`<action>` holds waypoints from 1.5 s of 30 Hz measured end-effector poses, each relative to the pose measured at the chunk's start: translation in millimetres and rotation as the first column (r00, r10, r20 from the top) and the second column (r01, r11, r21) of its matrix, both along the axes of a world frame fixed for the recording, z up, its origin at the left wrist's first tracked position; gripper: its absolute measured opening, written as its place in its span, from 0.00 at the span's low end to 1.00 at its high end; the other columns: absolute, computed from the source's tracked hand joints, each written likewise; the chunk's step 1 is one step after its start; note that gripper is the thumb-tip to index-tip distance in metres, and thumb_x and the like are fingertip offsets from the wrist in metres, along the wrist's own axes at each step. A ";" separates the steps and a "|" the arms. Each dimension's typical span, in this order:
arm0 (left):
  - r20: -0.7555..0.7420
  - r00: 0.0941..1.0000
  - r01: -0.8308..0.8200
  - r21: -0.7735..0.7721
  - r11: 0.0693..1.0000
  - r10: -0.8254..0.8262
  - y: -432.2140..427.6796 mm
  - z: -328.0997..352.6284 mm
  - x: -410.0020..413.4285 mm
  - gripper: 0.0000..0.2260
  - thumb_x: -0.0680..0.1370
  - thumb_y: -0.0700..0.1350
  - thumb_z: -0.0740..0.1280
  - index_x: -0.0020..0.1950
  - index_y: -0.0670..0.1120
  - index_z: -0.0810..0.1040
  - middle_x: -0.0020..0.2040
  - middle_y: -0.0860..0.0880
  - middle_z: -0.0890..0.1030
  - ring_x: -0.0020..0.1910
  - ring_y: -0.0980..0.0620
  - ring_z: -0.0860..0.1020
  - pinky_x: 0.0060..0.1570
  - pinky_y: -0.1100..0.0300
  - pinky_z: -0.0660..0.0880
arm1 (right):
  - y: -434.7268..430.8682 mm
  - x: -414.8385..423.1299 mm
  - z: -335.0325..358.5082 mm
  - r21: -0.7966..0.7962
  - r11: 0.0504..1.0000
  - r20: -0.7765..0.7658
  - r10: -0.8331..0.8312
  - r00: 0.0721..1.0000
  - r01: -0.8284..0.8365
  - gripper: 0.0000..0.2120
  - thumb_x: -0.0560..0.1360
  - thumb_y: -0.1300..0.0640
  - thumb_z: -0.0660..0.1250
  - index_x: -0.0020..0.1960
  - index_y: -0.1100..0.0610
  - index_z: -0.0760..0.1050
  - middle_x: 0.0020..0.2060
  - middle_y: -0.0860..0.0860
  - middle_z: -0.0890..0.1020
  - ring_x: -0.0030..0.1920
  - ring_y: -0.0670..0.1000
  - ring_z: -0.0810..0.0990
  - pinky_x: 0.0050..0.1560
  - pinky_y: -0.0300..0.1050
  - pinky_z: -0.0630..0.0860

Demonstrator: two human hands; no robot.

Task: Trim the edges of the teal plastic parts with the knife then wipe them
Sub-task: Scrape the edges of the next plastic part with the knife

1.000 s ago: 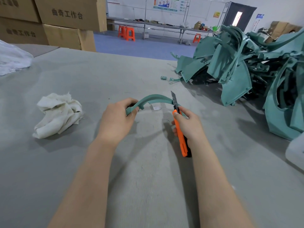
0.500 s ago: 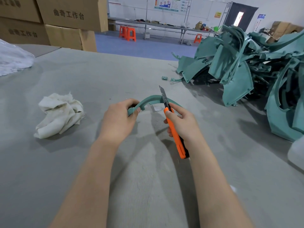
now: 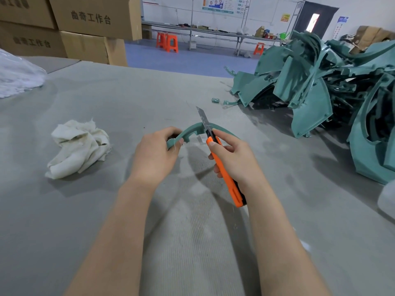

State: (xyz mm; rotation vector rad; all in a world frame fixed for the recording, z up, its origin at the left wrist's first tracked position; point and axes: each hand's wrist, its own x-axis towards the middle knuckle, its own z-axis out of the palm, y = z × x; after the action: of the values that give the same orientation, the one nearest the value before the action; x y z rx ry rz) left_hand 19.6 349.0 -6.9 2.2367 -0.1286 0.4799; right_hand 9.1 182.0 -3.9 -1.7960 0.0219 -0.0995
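A curved teal plastic part [image 3: 193, 130] arches above the grey table at centre. My left hand [image 3: 157, 154] grips its left end between fingers and thumb. My right hand [image 3: 234, 157] grips an orange utility knife [image 3: 224, 167], thumb on the handle, with the steel blade [image 3: 203, 118] laid against the top of the arc and pointing away from me. The part's right end is hidden behind my right hand. A crumpled white cloth [image 3: 79, 147] lies on the table to the left.
A big heap of teal plastic parts [image 3: 324, 86] fills the table's right side, with a small teal scrap [image 3: 215, 100] near it. Cardboard boxes [image 3: 85, 24] stand at the back left. White plastic wrap [image 3: 19, 75] lies at the far left edge.
My right hand has slid the knife leftward along the arc, from its right side to near its top. My left hand has kept its hold on the part's left end.
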 end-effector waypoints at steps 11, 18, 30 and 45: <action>-0.013 1.000 0.006 0.006 1.000 -0.006 -1.0 0.8 0.8 0.07 0.79 0.44 0.65 0.50 0.53 0.81 0.42 0.52 0.81 0.44 0.48 0.76 0.42 0.56 0.71 | -0.6 -5.9 5.1 0.002 0.996 0.012 0.093 0.996 -0.093 0.14 0.78 0.53 0.65 0.60 0.39 0.76 0.38 0.53 0.81 0.25 0.46 0.74 0.27 0.38 0.75; -0.018 1.000 0.009 -0.007 1.000 -0.009 -0.6 1.3 0.7 0.07 0.79 0.44 0.65 0.50 0.53 0.81 0.40 0.52 0.80 0.43 0.49 0.76 0.41 0.57 0.70 | -0.3 -8.1 6.5 0.026 0.994 0.003 0.107 0.994 -0.107 0.15 0.78 0.54 0.66 0.62 0.42 0.78 0.37 0.53 0.81 0.25 0.46 0.74 0.28 0.39 0.75; -0.069 0.997 -0.032 -0.051 0.998 0.028 -4.4 3.4 -0.9 0.10 0.76 0.40 0.65 0.55 0.49 0.81 0.50 0.44 0.83 0.53 0.44 0.79 0.51 0.54 0.75 | 3.9 -22.6 15.7 0.035 0.888 0.037 0.458 0.888 -0.459 0.17 0.78 0.60 0.66 0.60 0.41 0.77 0.36 0.51 0.81 0.26 0.49 0.73 0.27 0.39 0.73; -0.031 0.999 -0.012 -0.035 0.999 0.010 -3.1 -0.2 2.7 0.08 0.79 0.44 0.64 0.53 0.52 0.82 0.37 0.56 0.77 0.42 0.50 0.74 0.40 0.58 0.68 | -5.3 -11.3 4.6 -0.100 0.993 0.064 0.070 0.995 -0.063 0.11 0.78 0.52 0.66 0.54 0.36 0.77 0.33 0.51 0.80 0.25 0.49 0.73 0.26 0.40 0.73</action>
State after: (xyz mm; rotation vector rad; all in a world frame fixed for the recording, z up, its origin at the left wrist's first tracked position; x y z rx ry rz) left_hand 22.2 345.9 -7.2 2.2102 -0.0911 0.4497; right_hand -2.2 176.7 0.7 -1.8879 -0.0929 -0.1152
